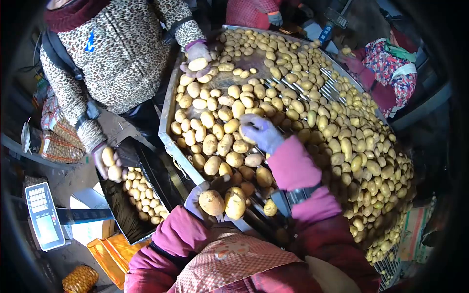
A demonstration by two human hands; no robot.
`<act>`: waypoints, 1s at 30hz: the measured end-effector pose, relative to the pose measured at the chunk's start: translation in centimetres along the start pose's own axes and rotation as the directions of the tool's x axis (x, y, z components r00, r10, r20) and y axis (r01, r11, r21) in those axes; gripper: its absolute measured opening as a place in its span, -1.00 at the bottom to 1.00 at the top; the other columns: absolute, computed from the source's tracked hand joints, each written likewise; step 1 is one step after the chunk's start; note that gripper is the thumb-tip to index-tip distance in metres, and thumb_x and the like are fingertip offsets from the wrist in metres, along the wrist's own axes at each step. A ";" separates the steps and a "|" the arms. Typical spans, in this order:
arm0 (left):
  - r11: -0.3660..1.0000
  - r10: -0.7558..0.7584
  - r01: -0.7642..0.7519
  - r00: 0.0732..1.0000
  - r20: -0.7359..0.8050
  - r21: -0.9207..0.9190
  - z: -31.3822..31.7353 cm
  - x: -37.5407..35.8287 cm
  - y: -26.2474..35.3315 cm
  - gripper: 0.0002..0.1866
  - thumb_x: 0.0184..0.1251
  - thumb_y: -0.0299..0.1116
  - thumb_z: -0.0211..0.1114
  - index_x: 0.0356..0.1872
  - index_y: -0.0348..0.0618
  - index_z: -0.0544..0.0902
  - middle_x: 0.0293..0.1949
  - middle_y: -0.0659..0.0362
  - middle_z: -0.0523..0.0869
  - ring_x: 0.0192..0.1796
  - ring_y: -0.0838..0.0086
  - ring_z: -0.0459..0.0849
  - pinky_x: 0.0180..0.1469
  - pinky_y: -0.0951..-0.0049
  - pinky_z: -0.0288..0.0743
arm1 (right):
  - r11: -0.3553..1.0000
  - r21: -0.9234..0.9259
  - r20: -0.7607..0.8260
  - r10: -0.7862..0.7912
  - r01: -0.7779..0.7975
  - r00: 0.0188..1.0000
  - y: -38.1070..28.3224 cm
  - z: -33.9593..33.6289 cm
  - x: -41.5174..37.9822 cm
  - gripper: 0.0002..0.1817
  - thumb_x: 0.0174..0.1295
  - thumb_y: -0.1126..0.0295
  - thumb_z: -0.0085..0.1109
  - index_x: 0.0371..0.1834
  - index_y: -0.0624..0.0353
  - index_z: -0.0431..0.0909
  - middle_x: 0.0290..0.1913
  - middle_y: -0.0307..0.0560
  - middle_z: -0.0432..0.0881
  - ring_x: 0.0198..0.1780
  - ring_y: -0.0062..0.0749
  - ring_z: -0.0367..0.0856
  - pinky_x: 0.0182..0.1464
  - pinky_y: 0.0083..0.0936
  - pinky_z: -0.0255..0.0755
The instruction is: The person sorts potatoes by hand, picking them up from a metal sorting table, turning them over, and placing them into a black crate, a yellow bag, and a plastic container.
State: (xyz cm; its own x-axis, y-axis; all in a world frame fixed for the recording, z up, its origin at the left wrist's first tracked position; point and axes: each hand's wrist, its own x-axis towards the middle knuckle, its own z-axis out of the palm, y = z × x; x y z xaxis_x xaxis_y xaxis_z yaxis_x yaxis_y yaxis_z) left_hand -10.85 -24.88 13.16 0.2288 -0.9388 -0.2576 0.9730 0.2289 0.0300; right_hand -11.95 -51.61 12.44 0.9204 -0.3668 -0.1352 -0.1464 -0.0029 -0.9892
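Cupping two large potatoes point(212, 203) at the near edge of the sorting table point(172, 150), the gloved left hand point(196, 199) has its fingers partly curled, bearing the pair loosely side by side; some fingertips are hidden. Over the middle of that table's left half, the gloved right hand point(261, 133) bends its fingers nearly closed about one yellow potato point(246, 136), touching the others there.

The left pair could roll out and drop off the table's near edge if that palm tipped, since the grip looks shallow. Lifting the right hand's potato might unsettle its neighbours and send one over the rim. The heap at the table's right side slopes steeply, so a knock could start a slide.

Counting: two potatoes in the left hand, one in the right; those on the table are too many to number. Around the table are three co-workers; the one in leopard print, to its left, holds one potato in a hand point(197, 58) above it and two over one black-lined crate point(121, 207) beside it. One digital scale point(45, 215) stands further left.
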 end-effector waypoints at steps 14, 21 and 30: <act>0.995 -0.097 0.095 0.994 -0.057 -0.021 1.1 0.7 0.4 -0.33 0.14 0.03 0.28 0.23 -0.06 0.36 0.13 -0.03 0.50 0.17 -0.06 0.46 0.17 -0.30 0.32 | 0.173 -0.919 -0.390 -0.518 -0.353 0.762 -2.3 -10.2 -22.4 -0.39 0.03 0.19 0.24 0.14 0.25 0.40 0.07 0.18 0.49 0.05 0.08 0.46 0.14 -0.16 0.31; 0.997 -0.070 0.069 0.995 -0.065 -0.025 1.6 1.2 0.1 -0.41 0.13 0.06 0.21 0.16 0.04 0.41 0.04 0.00 0.53 0.03 -0.05 0.51 -0.06 -0.36 0.41 | 0.118 -0.883 -0.470 -0.226 -0.455 0.853 -2.0 -9.0 -16.1 -0.14 -0.03 -0.10 0.20 0.30 0.16 0.22 0.36 0.24 0.12 0.26 0.10 0.28 0.31 -0.10 0.08; 1.000 -0.021 0.019 0.997 -0.072 -0.020 0.2 1.2 0.2 -0.39 0.22 0.11 0.11 0.27 0.13 0.32 0.14 0.06 0.47 0.02 -0.01 0.52 -0.15 -0.33 0.43 | 0.754 -0.590 -0.465 -0.024 -0.290 0.885 3.8 -8.5 -9.2 -0.14 0.13 0.08 0.25 0.42 0.15 0.03 0.26 0.25 0.35 0.28 0.00 0.34 0.31 -0.36 0.20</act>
State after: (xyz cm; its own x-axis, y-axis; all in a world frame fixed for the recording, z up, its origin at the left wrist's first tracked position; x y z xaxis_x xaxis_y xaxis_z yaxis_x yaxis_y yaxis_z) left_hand -10.40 -25.98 13.06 0.2059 -0.9224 -0.3269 0.9764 0.2159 0.0059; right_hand -24.05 -56.12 10.44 0.6492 -0.7574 -0.0701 -0.5911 -0.4443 -0.6731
